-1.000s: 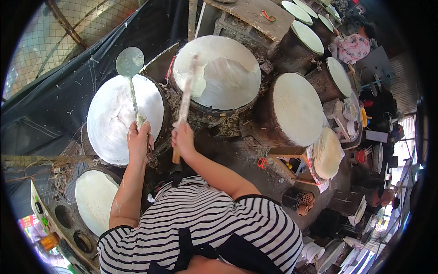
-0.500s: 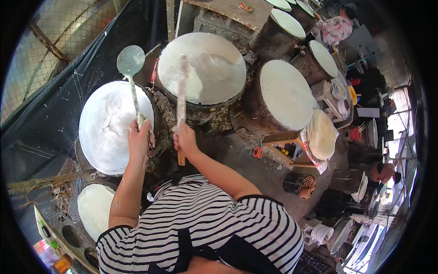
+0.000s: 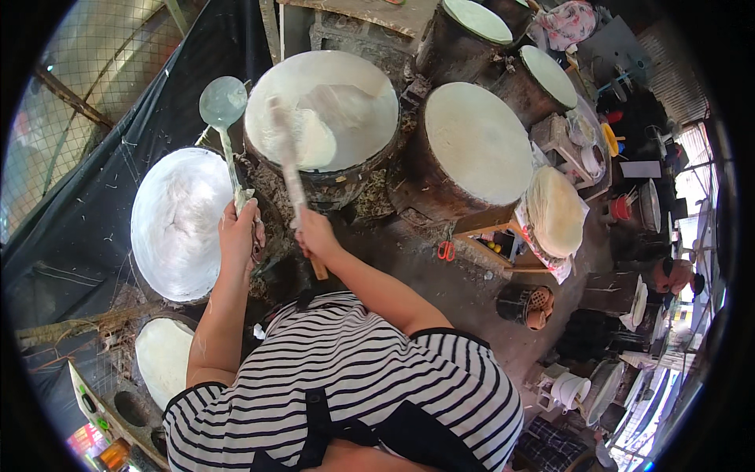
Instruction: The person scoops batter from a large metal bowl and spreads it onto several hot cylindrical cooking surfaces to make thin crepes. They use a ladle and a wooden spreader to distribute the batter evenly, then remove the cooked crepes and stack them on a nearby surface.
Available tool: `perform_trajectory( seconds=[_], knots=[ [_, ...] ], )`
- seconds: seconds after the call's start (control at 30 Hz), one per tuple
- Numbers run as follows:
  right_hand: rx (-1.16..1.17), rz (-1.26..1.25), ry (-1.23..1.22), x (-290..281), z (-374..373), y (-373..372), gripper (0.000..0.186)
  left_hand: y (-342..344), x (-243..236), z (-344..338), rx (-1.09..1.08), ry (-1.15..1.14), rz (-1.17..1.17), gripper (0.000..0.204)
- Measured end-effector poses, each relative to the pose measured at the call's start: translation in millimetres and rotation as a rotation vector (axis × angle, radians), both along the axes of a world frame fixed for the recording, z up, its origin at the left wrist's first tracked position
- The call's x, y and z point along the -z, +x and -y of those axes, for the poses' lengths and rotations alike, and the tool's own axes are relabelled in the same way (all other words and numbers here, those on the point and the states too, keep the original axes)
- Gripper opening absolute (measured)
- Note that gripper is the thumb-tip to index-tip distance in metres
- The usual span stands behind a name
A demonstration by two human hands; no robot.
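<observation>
Hands (image 3: 238,232) (image 3: 316,236) grip ladle (image 3: 222,102), paddle (image 3: 290,165) — red print (image 3: 83,440) blurred.

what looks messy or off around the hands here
Pale residue clings to the ladle handle beside the left hand, messy for a grip. Under the stick in the right hand, the coating on the griddle looks uneven, pale beside greyer.

The left forearm (image 3: 214,334) is rising nearly straight up, pale streaks showing on its skin, and the left hand (image 3: 238,236) is gripping with bent fingers. The right forearm (image 3: 377,285) is slanting inward from the right, and the right hand (image 3: 317,234) is holding a firm, curled fist. Both hands are staying apart, sitting at about the same height.
</observation>
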State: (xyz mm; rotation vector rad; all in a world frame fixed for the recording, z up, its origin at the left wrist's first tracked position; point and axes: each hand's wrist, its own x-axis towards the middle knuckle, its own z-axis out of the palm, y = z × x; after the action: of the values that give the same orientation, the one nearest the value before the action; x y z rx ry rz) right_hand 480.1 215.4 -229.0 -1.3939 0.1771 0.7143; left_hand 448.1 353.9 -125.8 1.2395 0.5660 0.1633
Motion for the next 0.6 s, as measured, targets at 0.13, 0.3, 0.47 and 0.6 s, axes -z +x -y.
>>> perform_trajectory(
  seconds=[0.13,0.3,0.47,0.6],
  knots=[
    [-0.133,0.399,-0.3,57,17,30,0.039,3,-5,17,-0.025,-0.011,0.013,0.015],
    [0.034,-0.146,0.033,4,94,32,0.048,8,-9,41,-0.027,0.002,0.019,0.016],
    [-0.321,0.522,-0.251,23,73,31,0.021,10,-8,69,-0.048,0.027,-0.018,0.016],
    [-0.453,0.571,-0.555,39,89,59,0.017,13,-12,85,-0.061,0.037,0.014,0.014]
  ],
)
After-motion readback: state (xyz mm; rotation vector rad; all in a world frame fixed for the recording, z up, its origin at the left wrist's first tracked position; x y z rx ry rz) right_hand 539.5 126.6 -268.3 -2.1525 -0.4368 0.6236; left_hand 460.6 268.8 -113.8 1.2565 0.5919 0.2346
